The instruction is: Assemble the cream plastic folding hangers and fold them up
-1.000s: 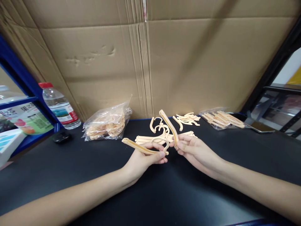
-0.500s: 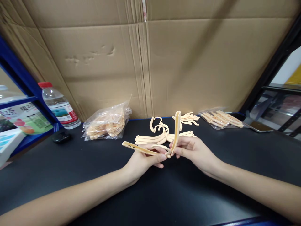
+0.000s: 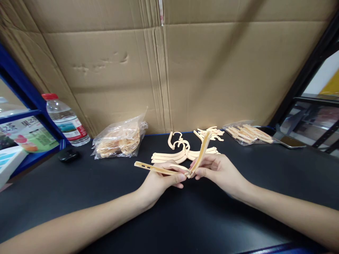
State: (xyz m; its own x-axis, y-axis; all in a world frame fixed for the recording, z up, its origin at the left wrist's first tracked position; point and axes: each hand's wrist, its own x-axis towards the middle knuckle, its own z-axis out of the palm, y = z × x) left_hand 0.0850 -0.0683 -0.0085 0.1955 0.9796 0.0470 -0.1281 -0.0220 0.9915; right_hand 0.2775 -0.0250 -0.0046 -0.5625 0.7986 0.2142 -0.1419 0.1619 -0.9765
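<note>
"So, where were the two hands?"

"Near each other, out over a black table (image 3: pixel 169 215). I stood close by and saw the left hand (image 3: pixel 165 177) pinching a slotted arm (image 3: pixel 156 169), a slim cream piece that pointed out to the left, nearly level. A cream hook (image 3: pixel 183 169) curved over those same fingers."

"And the right hand?"

"The right hand (image 3: pixel 218 173) had its thumb and fingers closed on a curved arm (image 3: pixel 201 154), also cream, which stood up at a slant and leaned right. The lower end of that arm met the hook end between the two hands. Fingertips covered much of the joint, so I couldn't tell whether the parts had locked."

"What lay around them?"

"Just beyond the hands, a stack of hangers (image 3: pixel 169 155) lay flat. Behind it were a loose hook (image 3: pixel 180 135) and, farther right, a heap of small parts (image 3: pixel 216 132). A clear bag of cream pieces (image 3: pixel 119 141) sat to the left, near a red-capped water bottle (image 3: pixel 70 123). To the right lay a flatter bag (image 3: pixel 247 134), with a phone (image 3: pixel 292 141) beside it. Brown cardboard (image 3: pixel 217 63) rose behind everything."
</note>
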